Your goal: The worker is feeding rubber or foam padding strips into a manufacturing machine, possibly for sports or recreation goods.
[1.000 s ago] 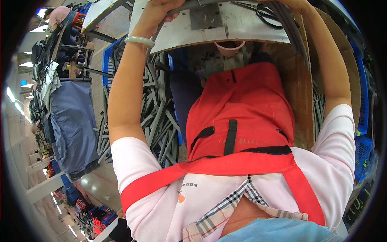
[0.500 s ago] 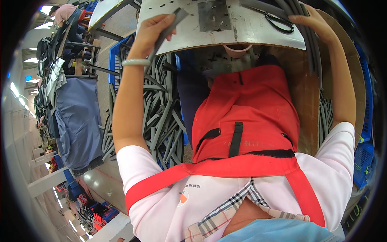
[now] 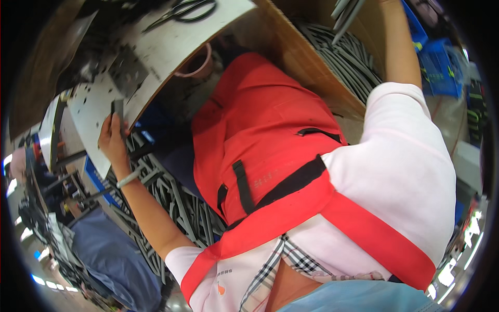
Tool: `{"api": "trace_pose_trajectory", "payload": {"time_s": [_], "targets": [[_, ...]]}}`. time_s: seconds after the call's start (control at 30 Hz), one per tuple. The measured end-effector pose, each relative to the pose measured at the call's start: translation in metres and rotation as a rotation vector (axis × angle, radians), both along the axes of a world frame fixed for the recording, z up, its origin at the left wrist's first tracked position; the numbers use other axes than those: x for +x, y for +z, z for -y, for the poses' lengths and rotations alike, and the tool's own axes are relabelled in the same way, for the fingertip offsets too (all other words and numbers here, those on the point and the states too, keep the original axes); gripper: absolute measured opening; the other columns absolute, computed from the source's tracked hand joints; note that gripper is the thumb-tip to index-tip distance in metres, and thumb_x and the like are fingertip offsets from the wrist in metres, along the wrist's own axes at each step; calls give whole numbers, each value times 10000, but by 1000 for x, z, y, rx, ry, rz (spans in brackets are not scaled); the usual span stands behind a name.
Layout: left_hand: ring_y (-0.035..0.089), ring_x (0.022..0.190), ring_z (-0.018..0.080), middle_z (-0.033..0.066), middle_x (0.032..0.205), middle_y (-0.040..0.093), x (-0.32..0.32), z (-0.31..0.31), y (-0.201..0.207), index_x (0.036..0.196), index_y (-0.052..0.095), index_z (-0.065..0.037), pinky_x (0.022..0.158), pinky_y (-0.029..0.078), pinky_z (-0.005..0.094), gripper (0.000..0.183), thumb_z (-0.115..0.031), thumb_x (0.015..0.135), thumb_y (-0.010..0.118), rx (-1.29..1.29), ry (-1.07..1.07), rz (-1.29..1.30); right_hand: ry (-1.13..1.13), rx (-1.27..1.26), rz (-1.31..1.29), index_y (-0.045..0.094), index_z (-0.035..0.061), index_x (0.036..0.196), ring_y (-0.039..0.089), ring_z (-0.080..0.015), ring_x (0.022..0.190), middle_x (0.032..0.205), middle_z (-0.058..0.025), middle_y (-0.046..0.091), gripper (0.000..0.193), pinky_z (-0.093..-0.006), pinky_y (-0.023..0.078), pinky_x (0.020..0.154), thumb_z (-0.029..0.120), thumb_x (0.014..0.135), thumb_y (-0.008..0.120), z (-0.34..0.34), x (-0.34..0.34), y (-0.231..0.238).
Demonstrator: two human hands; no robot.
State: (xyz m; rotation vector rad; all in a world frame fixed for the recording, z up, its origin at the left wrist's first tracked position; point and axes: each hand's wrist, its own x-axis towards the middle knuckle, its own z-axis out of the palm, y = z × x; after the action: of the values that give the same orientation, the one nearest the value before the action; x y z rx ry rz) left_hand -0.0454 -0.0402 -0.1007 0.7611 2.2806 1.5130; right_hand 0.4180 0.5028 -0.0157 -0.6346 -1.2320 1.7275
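Observation:
My left hand is closed around a short, flat grey strip, whose end sticks up past the fingers by the table's front edge. At the top edge on the right, only the lowest part of my right hand shows, and its fingers are cut off. Close beside it, several grey strips hang with their ends over a cardboard box. More long grey strips lie inside that box. Black-handled scissors rest on the white table.
A dark plate lies on the table among black scraps. Below the edge is a pink bucket. Many grey strips are heaped at my left, by a blue crate. Blue baskets stand at the far right.
My view and body have turned to the right. My right hand has carried the grey strips from the table's edge to above the cardboard box. My left hand still grips its strip.

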Motion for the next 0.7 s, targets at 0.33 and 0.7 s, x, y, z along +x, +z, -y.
{"api": "trace_pose_trajectory", "payload": {"time_s": [0.33, 0.7], "targets": [[569, 606, 68, 54, 801, 681, 12, -17, 1, 1136, 674, 4, 554, 460, 199, 351, -288, 943, 673, -58, 124, -5, 332, -618, 214, 617, 27, 1188, 672, -175, 952, 1051, -84, 687, 377, -322, 574, 840, 238, 891, 717, 129, 58, -212], [552, 604, 62, 39, 783, 671, 24, -25, -1, 1112, 684, -2, 552, 455, 202, 335, -296, 952, 660, 12, 132, -128, 249, -11, 1208, 486, 4, 1385, 595, -238, 1152, 1258, -158, 618, 764, -330, 466, 986, 264, 734, 791, 123, 177, -250]]}}
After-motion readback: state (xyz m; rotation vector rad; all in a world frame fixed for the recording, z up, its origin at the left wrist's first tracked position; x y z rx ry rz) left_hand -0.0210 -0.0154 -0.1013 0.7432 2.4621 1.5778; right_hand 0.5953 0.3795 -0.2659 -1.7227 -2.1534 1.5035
